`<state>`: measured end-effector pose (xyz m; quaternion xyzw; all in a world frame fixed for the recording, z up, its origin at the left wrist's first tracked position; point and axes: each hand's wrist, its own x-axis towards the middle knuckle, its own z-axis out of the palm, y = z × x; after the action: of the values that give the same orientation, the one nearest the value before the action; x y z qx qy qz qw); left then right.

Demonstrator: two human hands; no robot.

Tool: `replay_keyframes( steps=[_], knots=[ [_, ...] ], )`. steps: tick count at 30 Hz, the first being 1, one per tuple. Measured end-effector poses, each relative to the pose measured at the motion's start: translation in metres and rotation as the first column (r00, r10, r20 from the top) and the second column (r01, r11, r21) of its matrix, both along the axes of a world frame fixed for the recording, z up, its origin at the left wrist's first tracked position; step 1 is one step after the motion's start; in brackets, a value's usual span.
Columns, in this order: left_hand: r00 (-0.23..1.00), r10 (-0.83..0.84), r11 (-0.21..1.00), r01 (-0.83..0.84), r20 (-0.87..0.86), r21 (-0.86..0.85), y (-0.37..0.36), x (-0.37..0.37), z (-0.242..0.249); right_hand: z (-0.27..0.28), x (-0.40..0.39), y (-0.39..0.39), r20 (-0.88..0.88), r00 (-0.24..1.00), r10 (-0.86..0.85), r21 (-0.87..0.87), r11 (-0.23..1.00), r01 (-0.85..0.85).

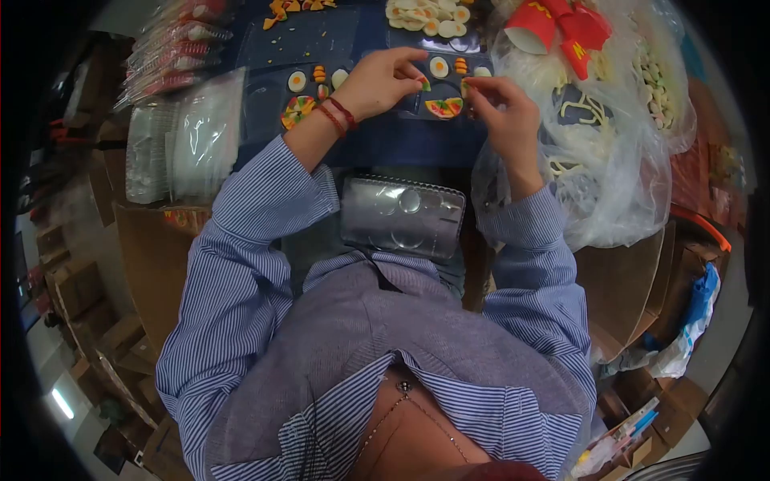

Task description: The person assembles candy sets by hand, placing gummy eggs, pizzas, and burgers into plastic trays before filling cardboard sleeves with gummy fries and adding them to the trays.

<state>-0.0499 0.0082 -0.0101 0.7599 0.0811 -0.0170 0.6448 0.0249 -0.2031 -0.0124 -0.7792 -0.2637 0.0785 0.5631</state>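
Observation:
Above a clear plastic tray [407, 111] on the dark blue table, my left hand [377, 84] is closed at the fingertips on a small toy pizza slice [423, 83] with a green and red edge. Across from it, my right hand [509, 120] pinches another small toy pizza slice [465, 86], mostly covered by the fingers. Between the hands lies a partly made-up toy pizza [443, 107]. Just beyond it sit a toy egg half [438, 67] and an orange stacked toy piece [460, 66]. Beside my left wrist is a second set with an egg half [297, 81] and a toy pizza [298, 111].
Toy egg halves [429, 16] are heaped at the back. Plastic bags [618, 184] with toy fries and red cartons [532, 28] stand at right. Packed sets [180, 52] and clear plastic covers [204, 116] are stacked at left. A clear plastic case [403, 216] rests on my lap.

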Motion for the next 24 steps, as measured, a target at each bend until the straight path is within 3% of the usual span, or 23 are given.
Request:
replay_keyframes(
  steps=[1,3,4,6,8,10,14,16,17,19,23,24],
  knots=[
    [0.995,0.014,0.984,-0.031,0.099,0.175,-0.003,0.004,-0.005,-0.004,0.001,0.002,-0.001,1.0,-0.009,-0.003,1.0,0.009],
    [0.996,-0.018,0.964,-0.007,0.091,0.265,-0.008,0.011,-0.01,-0.014,0.004,0.008,0.462,0.885,0.058,-0.247,0.967,0.066],
    [0.996,-0.036,0.935,0.006,0.078,0.355,-0.009,0.014,-0.011,-0.018,0.002,0.01,0.465,0.884,0.057,-0.245,0.967,0.067],
    [0.995,-0.065,0.888,0.024,0.072,0.459,-0.017,0.014,-0.012,-0.025,-0.001,0.014,0.723,0.685,0.088,-0.358,0.896,0.264],
    [0.994,-0.091,0.831,0.042,0.061,0.554,-0.022,0.011,-0.018,-0.024,-0.001,0.015,0.746,0.66,0.09,-0.357,0.891,0.281],
    [0.934,-0.175,0.703,-0.103,0.312,0.703,-0.027,0.005,-0.027,-0.024,-0.003,0.012,0.765,0.638,0.092,-0.359,0.883,0.303],
    [0.948,-0.162,0.664,-0.1,0.274,0.741,-0.027,-0.003,-0.024,-0.019,-0.005,0.005,0.784,0.602,0.149,-0.346,0.911,0.226],
    [0.809,-0.294,0.62,-0.243,0.508,0.746,-0.029,-0.007,-0.018,-0.021,-0.009,0.001,0.788,0.586,0.189,-0.36,0.914,0.189],
    [0.81,-0.295,0.62,-0.242,0.507,0.747,-0.028,-0.009,-0.021,-0.024,-0.012,0.0,0.782,0.565,0.263,-0.425,0.888,0.175],
    [0.778,-0.459,0.476,-0.192,0.429,0.858,-0.025,-0.011,-0.026,-0.026,-0.014,-0.003,0.774,0.537,0.336,-0.486,0.858,0.164],
    [0.814,-0.46,0.389,-0.174,0.354,0.905,-0.02,-0.016,-0.023,-0.019,-0.011,-0.001,0.747,0.561,0.357,-0.501,0.857,0.122],
    [0.793,-0.468,0.415,-0.192,0.389,0.89,-0.021,-0.016,-0.019,-0.015,-0.01,0.001,0.717,0.585,0.378,-0.528,0.843,0.102]
  ],
)
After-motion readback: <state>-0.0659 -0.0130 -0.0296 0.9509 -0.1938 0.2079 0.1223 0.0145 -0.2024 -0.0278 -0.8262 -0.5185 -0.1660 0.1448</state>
